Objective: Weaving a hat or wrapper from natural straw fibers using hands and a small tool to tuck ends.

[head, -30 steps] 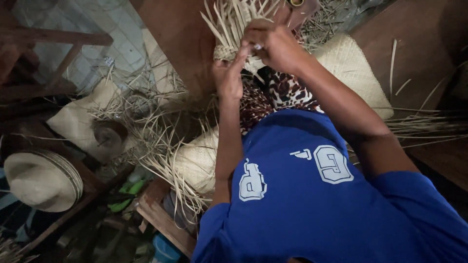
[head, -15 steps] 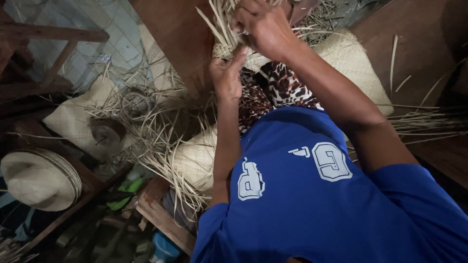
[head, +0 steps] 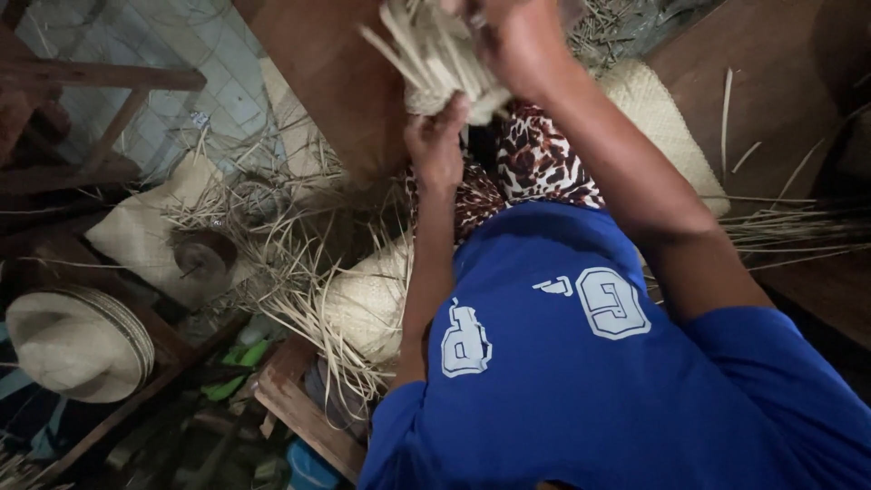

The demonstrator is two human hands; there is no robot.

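Observation:
At the top of the head view a small half-woven straw piece (head: 442, 65) with loose strip ends sticking up is held over my lap. My right hand (head: 519, 41) grips its upper right side, partly cut off by the frame's top edge. My left hand (head: 437, 141) holds the piece from below, fingers pinched on its lower edge. My blue shirt (head: 581, 363) fills the lower right, and a leopard-print cloth (head: 535, 163) covers my lap.
A woven straw mat (head: 667, 136) lies under my lap, a rolled one (head: 367, 304) with loose strands to the left. A finished straw hat (head: 77, 343) rests at far left by wooden frames (head: 109, 86). Loose straw strips (head: 789, 231) lie at right.
Both hands have lifted the woven piece up toward the frame's top and closer to the camera. My left hand has shifted under the piece.

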